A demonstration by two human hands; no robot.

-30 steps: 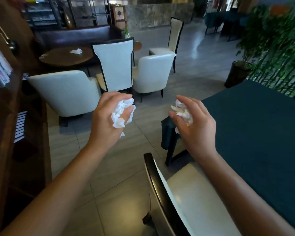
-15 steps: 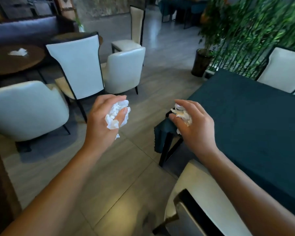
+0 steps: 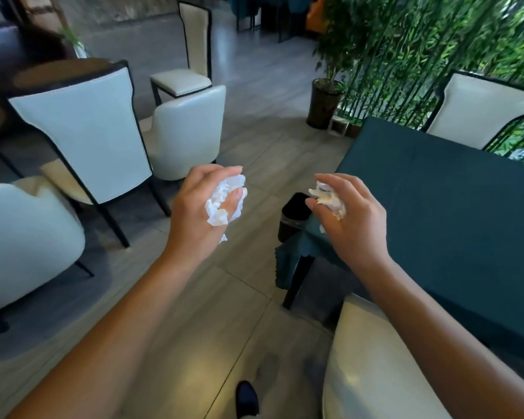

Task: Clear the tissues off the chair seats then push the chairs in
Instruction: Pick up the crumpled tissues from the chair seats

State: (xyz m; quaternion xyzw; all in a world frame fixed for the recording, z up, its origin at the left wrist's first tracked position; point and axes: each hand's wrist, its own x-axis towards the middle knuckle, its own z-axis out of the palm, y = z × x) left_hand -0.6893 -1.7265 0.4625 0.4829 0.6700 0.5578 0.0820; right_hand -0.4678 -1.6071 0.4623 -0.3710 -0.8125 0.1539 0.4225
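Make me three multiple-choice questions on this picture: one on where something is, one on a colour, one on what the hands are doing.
1. Where is the dark bin?
A. On the table
B. On the floor by the table's near corner
C. On a chair seat

2. What colour is the tablecloth?
A. Dark teal
B. Red
C. White

3. What are the hands doing?
A. Both hang free, holding nothing
B. Only the left holds something
C. Each grips a crumpled tissue

Answers:
1 B: the bin stands on the tiles beside the draped corner.
2 A: the cloth is dark teal.
3 C: the left hand grips the left tissue, and the right hand grips the right tissue.
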